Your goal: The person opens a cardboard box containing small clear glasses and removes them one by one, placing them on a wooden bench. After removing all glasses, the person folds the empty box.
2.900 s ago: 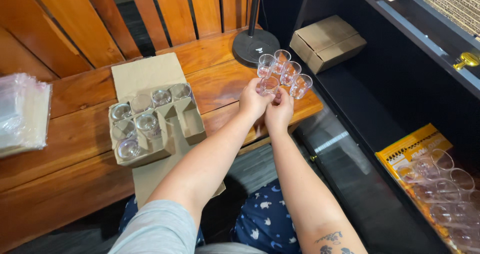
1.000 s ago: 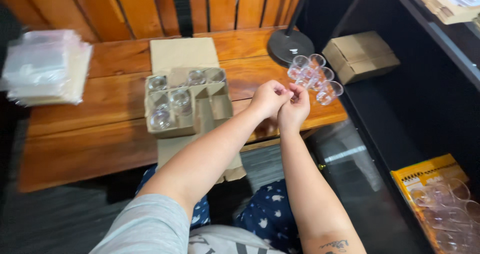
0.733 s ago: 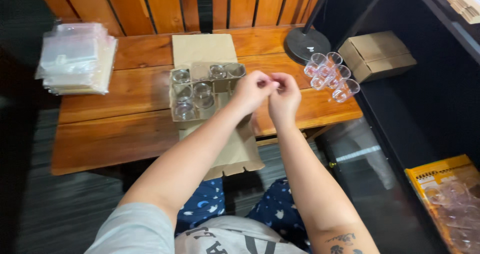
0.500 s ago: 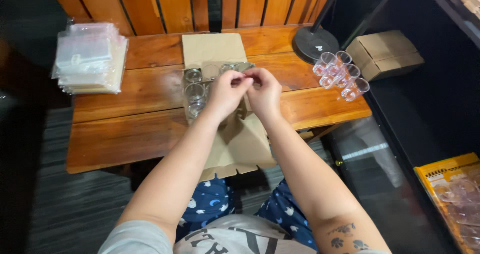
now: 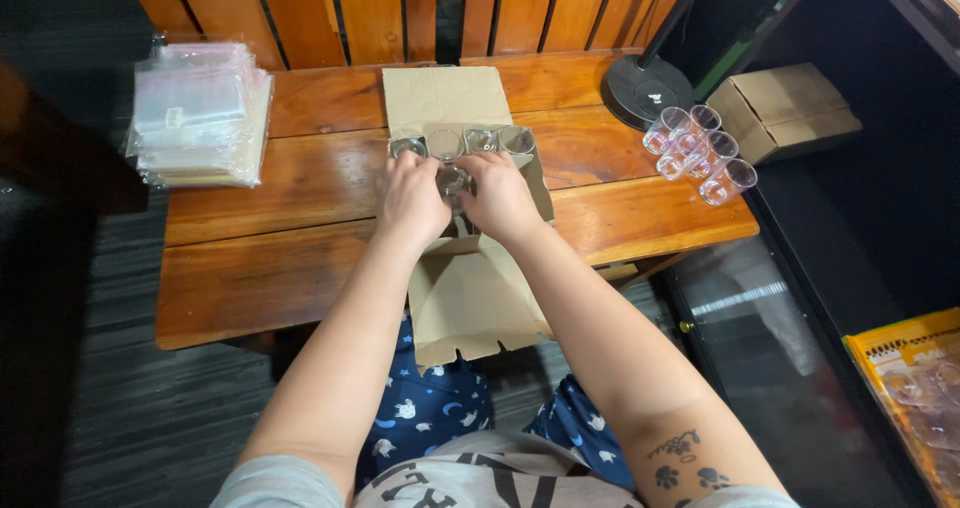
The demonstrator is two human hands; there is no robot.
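Over the open cardboard box (image 5: pixel 462 168) on the wooden table (image 5: pixel 300 238), in the head view, we see the left hand (image 5: pixel 412 200) and right hand (image 5: pixel 500 196) side by side, fingers curled together around a clear plastic cup (image 5: pixel 452 180) held between them, just above the box's compartments. More cups (image 5: pixel 462 144) stand in the back row. Well apart to the right sits a cluster of loose cups (image 5: pixel 700 153); at far left, a stack of plastic bags (image 5: pixel 195 113).
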